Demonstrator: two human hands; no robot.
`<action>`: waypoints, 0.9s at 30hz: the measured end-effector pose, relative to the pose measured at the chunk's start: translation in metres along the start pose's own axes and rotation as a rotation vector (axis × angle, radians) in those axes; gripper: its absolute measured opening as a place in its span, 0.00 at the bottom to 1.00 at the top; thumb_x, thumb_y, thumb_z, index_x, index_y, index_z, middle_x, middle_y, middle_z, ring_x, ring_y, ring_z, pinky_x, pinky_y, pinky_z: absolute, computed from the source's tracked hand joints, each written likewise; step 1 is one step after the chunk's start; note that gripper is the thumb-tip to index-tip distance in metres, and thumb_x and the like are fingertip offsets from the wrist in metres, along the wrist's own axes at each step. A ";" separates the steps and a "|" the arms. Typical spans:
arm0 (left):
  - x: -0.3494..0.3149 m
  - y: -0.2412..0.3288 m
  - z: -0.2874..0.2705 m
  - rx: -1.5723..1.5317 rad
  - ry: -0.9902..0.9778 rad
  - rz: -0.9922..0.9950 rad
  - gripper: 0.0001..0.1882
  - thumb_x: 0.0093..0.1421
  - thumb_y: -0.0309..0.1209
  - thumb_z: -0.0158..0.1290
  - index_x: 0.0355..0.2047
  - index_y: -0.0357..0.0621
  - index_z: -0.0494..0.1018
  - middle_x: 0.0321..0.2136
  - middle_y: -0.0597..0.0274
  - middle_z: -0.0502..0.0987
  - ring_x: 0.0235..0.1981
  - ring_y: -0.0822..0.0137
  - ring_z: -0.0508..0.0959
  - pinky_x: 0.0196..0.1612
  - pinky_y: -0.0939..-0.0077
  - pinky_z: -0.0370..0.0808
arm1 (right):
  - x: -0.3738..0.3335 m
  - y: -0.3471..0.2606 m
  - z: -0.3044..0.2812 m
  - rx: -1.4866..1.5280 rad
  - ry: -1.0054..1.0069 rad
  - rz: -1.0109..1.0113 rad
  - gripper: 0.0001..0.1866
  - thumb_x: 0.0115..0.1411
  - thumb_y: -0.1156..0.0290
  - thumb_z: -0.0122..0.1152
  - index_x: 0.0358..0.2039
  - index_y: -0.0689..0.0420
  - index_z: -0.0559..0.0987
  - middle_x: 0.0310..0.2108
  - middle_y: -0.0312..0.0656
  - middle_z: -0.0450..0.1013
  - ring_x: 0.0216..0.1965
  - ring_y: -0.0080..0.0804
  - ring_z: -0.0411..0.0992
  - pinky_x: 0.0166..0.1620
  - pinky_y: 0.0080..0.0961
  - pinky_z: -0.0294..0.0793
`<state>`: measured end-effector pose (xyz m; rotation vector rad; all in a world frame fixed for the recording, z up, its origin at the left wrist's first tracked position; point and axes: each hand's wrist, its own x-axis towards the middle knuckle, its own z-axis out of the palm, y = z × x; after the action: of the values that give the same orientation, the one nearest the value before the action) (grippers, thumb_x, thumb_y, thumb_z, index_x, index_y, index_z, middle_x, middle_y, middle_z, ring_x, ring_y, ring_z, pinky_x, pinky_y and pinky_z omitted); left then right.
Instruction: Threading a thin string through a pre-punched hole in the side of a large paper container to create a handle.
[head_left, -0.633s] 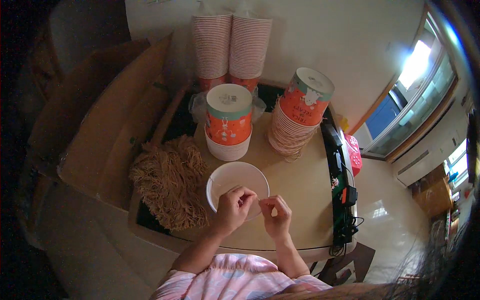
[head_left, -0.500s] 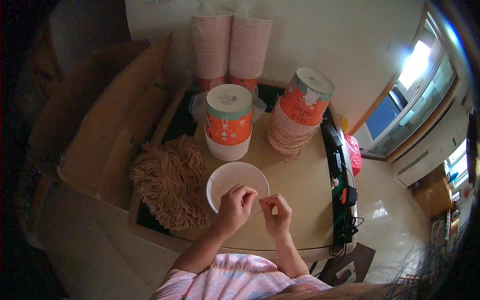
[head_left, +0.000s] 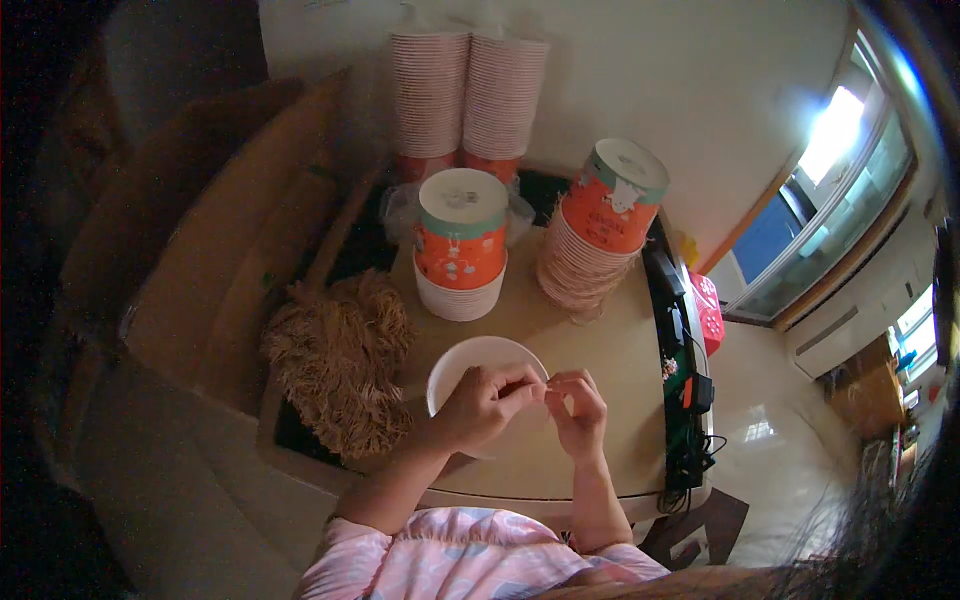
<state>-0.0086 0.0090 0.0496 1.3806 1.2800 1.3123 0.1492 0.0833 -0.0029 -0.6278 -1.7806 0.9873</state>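
Note:
A white paper bucket (head_left: 455,360) stands mouth up at the table's near edge. Over its right side, my left hand (head_left: 492,405) and my right hand (head_left: 577,408) meet fingertip to fingertip. Both are closed in a pinch on what looks like a thin tan cord, mostly hidden by the fingers. Left of the bucket lies a heap of tan cords (head_left: 345,370). Just behind it, upside-down orange and white buckets (head_left: 462,255) are nested in a stack. Another nested stack (head_left: 605,220), at the right, has tan cords hanging round its rims.
Two tall stacks of nested buckets (head_left: 430,95) in clear plastic stand at the back by the wall. A large cardboard box (head_left: 220,270) is on the left. Along the table's right edge lie black devices and cables (head_left: 690,440), beside a red patterned object (head_left: 706,310).
Both hands have shifted a little to the right, still pinching together. The upright bucket has moved slightly right and away from the heap of cords.

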 end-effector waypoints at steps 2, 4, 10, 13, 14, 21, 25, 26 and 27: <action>0.003 0.008 0.003 -0.060 0.028 0.039 0.05 0.57 0.25 0.49 0.28 0.38 0.72 0.21 0.66 0.73 0.26 0.78 0.70 0.33 0.82 0.68 | -0.004 0.008 0.000 -0.006 0.009 -0.052 0.08 0.45 0.86 0.61 0.25 0.61 0.75 0.31 0.39 0.70 0.28 0.24 0.67 0.30 0.18 0.67; 0.004 0.014 0.002 -0.122 0.050 0.077 0.05 0.57 0.24 0.48 0.28 0.38 0.72 0.22 0.67 0.73 0.27 0.78 0.70 0.34 0.83 0.67 | -0.012 0.015 -0.001 -0.011 0.091 0.023 0.07 0.46 0.85 0.60 0.25 0.61 0.74 0.30 0.39 0.70 0.29 0.24 0.67 0.32 0.19 0.67; 0.000 0.022 -0.009 -0.209 0.210 -0.038 0.05 0.59 0.26 0.49 0.28 0.39 0.72 0.23 0.71 0.73 0.27 0.82 0.68 0.33 0.85 0.66 | -0.034 0.041 -0.016 -0.066 0.093 0.107 0.05 0.49 0.83 0.59 0.27 0.62 0.75 0.32 0.40 0.69 0.33 0.26 0.66 0.36 0.19 0.66; 0.000 0.013 -0.010 -0.204 0.193 -0.027 0.05 0.59 0.27 0.49 0.28 0.40 0.72 0.24 0.71 0.73 0.27 0.82 0.68 0.33 0.86 0.66 | -0.033 0.038 -0.018 -0.107 0.052 0.139 0.05 0.49 0.83 0.60 0.28 0.61 0.75 0.31 0.39 0.69 0.33 0.25 0.65 0.36 0.19 0.66; 0.000 0.013 -0.009 -0.203 0.194 -0.029 0.05 0.59 0.27 0.49 0.28 0.40 0.72 0.24 0.71 0.73 0.27 0.82 0.68 0.33 0.86 0.66 | -0.032 0.034 -0.018 -0.105 0.051 0.140 0.05 0.49 0.83 0.60 0.28 0.61 0.75 0.31 0.39 0.69 0.33 0.25 0.65 0.36 0.19 0.66; 0.004 0.015 -0.003 -0.137 0.020 0.032 0.04 0.58 0.27 0.50 0.30 0.41 0.73 0.26 0.71 0.74 0.26 0.80 0.70 0.31 0.84 0.68 | 0.009 -0.009 -0.016 -0.037 -0.048 0.116 0.09 0.49 0.83 0.59 0.33 0.61 0.76 0.33 0.40 0.74 0.33 0.26 0.71 0.38 0.22 0.71; 0.006 -0.013 -0.021 0.180 0.207 0.069 0.03 0.56 0.26 0.53 0.29 0.39 0.73 0.26 0.69 0.74 0.26 0.79 0.72 0.31 0.83 0.69 | 0.034 -0.010 -0.018 0.095 -0.258 0.301 0.10 0.51 0.82 0.59 0.36 0.61 0.75 0.31 0.39 0.74 0.32 0.27 0.72 0.37 0.22 0.72; 0.007 -0.024 -0.028 0.181 0.205 0.069 0.03 0.56 0.26 0.53 0.29 0.39 0.73 0.26 0.69 0.74 0.26 0.79 0.72 0.31 0.83 0.69 | 0.041 -0.007 -0.019 0.096 -0.256 0.301 0.10 0.51 0.82 0.59 0.36 0.61 0.75 0.31 0.39 0.74 0.32 0.27 0.72 0.37 0.22 0.72; 0.007 -0.037 -0.037 0.150 0.221 0.059 0.03 0.56 0.26 0.53 0.29 0.40 0.73 0.24 0.69 0.74 0.26 0.79 0.72 0.30 0.82 0.70 | 0.048 0.000 -0.020 0.063 -0.343 0.324 0.12 0.52 0.82 0.57 0.38 0.61 0.74 0.33 0.39 0.74 0.35 0.26 0.72 0.39 0.21 0.72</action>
<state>-0.0501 0.0186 0.0188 1.4144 1.5219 1.4666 0.1486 0.1269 0.0251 -0.7579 -1.9717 1.4365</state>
